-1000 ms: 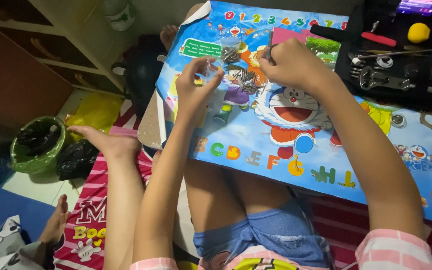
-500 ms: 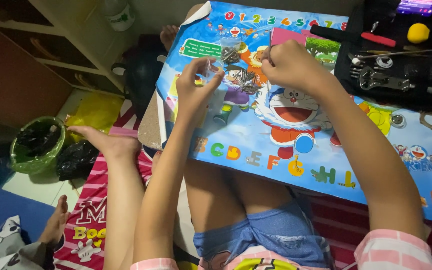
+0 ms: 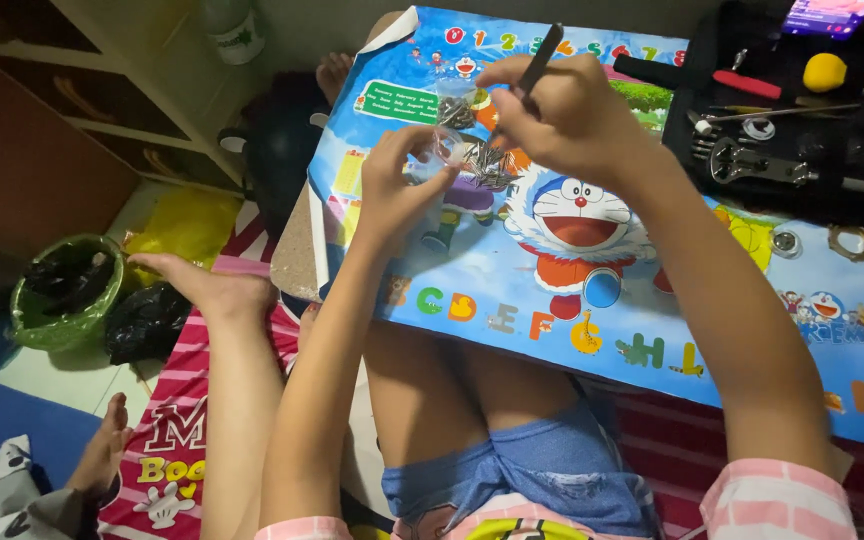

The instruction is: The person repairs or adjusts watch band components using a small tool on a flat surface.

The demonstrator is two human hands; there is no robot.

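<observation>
My left hand (image 3: 397,190) pinches the edge of a small clear plastic bag (image 3: 467,150) filled with several small metal pieces. My right hand (image 3: 557,115) is shut on a thin black tool (image 3: 542,55) that sticks up between its fingers, and it also touches the bag from the right. Both hands hover over a low table covered by a blue cartoon alphabet sheet (image 3: 552,290). My bare knees are tucked under the table.
A black tool tray (image 3: 857,175) with a red-handled tool, tweezers and a yellow ball lies at the back right. Small metal rings (image 3: 857,240) rest on the sheet. Another person's arm (image 3: 227,330) leans on a striped mat. A green bin (image 3: 52,290) stands at left.
Both hands have shifted a little toward the far edge of the table with the bag. The black tool now stands up more clearly from my right hand.
</observation>
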